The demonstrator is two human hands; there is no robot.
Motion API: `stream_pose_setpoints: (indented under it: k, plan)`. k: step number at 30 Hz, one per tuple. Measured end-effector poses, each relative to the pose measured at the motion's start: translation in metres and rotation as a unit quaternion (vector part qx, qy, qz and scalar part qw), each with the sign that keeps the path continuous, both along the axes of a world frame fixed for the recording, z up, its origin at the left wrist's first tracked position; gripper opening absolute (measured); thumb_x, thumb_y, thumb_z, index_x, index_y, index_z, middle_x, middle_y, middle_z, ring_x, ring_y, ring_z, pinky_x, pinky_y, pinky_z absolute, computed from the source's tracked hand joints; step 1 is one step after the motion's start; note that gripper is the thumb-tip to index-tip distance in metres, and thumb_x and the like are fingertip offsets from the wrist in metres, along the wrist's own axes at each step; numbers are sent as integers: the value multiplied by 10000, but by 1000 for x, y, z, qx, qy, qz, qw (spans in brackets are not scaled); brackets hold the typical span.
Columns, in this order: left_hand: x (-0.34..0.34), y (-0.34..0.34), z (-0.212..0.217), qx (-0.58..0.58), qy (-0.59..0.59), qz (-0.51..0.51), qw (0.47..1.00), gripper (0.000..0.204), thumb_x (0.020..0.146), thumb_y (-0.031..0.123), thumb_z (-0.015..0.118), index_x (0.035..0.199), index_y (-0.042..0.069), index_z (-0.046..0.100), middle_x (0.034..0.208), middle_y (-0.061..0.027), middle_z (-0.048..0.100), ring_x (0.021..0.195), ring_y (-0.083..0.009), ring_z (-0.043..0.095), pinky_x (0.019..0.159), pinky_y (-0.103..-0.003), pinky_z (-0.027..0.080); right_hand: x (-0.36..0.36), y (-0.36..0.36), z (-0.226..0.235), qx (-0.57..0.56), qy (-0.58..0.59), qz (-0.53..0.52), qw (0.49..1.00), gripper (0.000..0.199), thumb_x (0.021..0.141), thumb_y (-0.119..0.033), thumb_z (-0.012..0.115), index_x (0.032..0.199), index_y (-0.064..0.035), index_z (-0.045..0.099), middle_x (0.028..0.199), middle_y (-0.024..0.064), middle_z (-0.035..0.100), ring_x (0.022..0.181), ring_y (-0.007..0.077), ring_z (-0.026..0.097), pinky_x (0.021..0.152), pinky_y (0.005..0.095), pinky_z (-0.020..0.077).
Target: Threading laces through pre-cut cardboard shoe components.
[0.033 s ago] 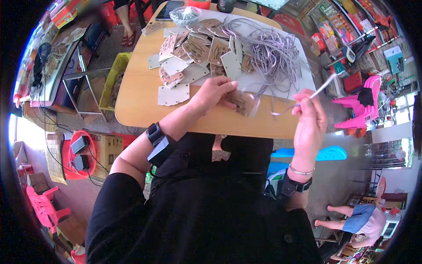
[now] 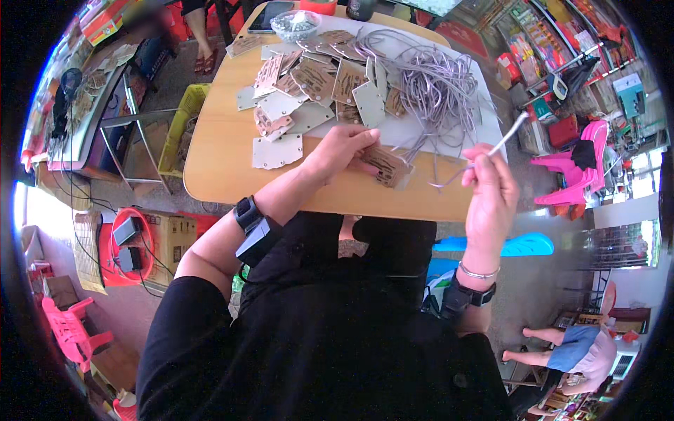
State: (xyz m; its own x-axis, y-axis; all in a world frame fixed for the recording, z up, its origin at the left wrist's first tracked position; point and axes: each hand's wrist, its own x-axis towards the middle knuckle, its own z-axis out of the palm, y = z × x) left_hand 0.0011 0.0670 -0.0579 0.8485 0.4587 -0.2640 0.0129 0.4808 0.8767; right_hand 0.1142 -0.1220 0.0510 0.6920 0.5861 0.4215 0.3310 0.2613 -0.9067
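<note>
The brown card tag lies at the near edge of the worktop, with dark printed lines on its face and a pale card under it. The left hand presses on it, fingers closed over its left end. The right hand is lifted off to the right of the tag, fingers pinched narrow on one grey cord that runs from the tag up past the hand.

Farther back on the worktop a heap of tags lies loose, well more than ten, some brown side up and some grey side up. Beside it is one tangled bundle of grey cords on a white sheet. One clear bowl stands at the far edge.

The worktop is light wood with rounded corners. Around it are two pink plastic chairs, a yellow crate, a metal rack and a grey concrete floor
</note>
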Motion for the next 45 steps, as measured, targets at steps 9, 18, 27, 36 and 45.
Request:
stream_pose_setpoints:
  k: [9,18,27,36,45]
  plan:
    - [1,-13,-10,404,-13,-33,914,293,735,37,671,1018,2,606,953,-101,622,849,-194,620,761,-307,521,-10,11,-43,-150,86,63,983,192,887,-111,563,1059,-26,578,728,-38,530,587,12,417,515,155,349]
    - [0,-21,-1,529,19,87,844,271,684,31,666,949,33,607,931,-156,571,872,-334,587,774,-374,486,0,3,-42,-41,-23,27,999,155,892,-120,565,979,-5,622,883,28,601,629,43,459,562,191,390]
    - [1,-10,-5,433,29,-37,900,252,675,73,740,894,10,634,860,-85,581,797,-168,585,717,-289,477,15,-28,31,170,-40,-39,984,221,913,-111,493,1050,42,576,973,136,603,714,119,542,604,252,443]
    - [1,-11,-4,381,-87,-159,907,222,680,31,724,887,27,646,905,-63,596,867,-172,583,766,-280,467,35,-7,36,204,-111,-53,971,228,938,-34,405,1072,69,559,1182,228,539,1063,317,565,956,446,452]
    - [4,-16,-3,469,-211,-123,849,198,697,16,691,890,42,654,898,-93,602,855,-222,606,764,-311,482,29,13,39,186,-141,96,968,249,932,-44,418,1091,81,563,1174,224,553,1056,334,570,961,434,439]
